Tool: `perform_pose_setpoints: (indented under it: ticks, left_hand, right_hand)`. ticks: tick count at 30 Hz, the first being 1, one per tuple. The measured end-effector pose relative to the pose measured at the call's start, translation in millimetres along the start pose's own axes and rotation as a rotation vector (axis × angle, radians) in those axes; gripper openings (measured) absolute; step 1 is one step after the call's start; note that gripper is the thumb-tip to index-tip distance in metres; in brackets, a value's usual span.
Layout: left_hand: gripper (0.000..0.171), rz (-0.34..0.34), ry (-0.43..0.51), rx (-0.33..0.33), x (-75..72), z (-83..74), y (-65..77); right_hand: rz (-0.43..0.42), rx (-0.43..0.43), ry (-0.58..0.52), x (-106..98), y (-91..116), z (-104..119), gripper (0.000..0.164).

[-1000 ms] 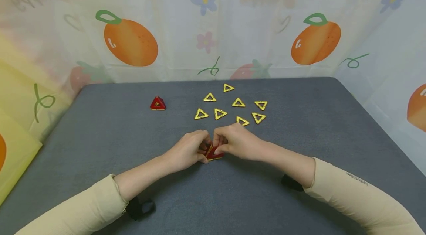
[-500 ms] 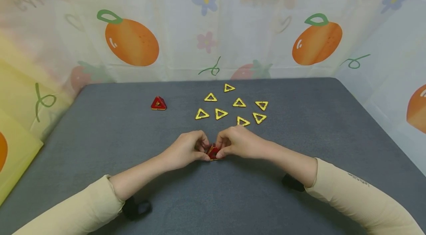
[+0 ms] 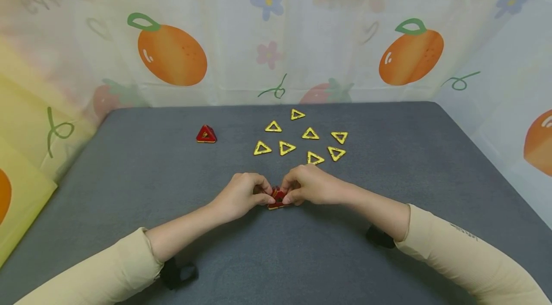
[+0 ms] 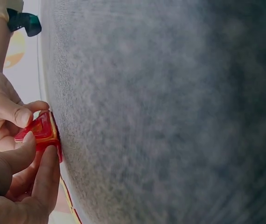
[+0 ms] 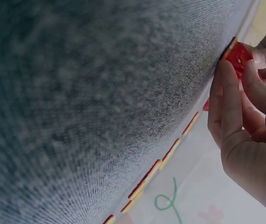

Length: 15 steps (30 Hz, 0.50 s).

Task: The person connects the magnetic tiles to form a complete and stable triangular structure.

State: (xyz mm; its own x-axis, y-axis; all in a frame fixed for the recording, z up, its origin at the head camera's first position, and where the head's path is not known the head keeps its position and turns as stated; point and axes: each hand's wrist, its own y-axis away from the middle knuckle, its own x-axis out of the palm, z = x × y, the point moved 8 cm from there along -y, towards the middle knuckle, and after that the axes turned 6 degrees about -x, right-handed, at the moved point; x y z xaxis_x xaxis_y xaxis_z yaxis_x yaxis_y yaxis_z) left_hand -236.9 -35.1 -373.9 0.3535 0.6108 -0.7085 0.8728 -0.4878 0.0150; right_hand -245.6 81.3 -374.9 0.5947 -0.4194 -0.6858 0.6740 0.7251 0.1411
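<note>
1. Red triangular build point(image 3: 278, 194): near the middle of the dark grey table point(image 3: 276, 257), between both hands. Faces slope inward, yellow edging along the bottom. Fingers cover much of it; can't tell if all sides meet.
2. Left hand point(image 3: 242, 195): pinching the build's left side, thumb on the near face, fingers curled behind.
3. Right hand point(image 3: 315, 185): same on the right side, thumb near, fingers bent round the far side. Thumbs just apart, red showing between them.
4. Yellow triangles point(image 3: 286, 147): eight, hollow centres, flat on the table beyond the hands, loosely scattered, pointing various ways. Nearest one sits just past the right hand's knuckles. Right wrist view gets several edge-on, with dark red undersides.
5. Red pyramid point(image 3: 206, 134): upright, far left, well apart from the yellow ones. Triangular opening in the near face, yellow bottom edge.
6. Cream sleeves point(image 3: 467, 250) on both arms, print on the right one; black strap point(image 3: 178, 274) below the left cuff.
7. Backdrop cloth point(image 3: 323, 55) behind the table: white, oranges, flowers, hearts.
</note>
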Motion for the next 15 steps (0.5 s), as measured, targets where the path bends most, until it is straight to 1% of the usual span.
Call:
perform_pose_setpoints:
  ticks: [5,10,15]
  left_hand:
    - [0.008,-0.013,-0.018,0.013,0.3,-0.9,-0.2]
    - [0.008,-0.013,-0.023,0.011,0.7,-0.4,-0.8]
    - [0.009,-0.010,-0.018,0.019,0.8,-0.9,-1.2]
  right_hand:
    - [-0.004,0.015,-0.036,0.1,-1.3,-2.4,0.007]
    - [-0.004,0.028,-0.063,0.2,-1.6,-3.8,0.008]
    - [-0.003,0.026,-0.049,-0.4,-2.0,-3.6,0.007]
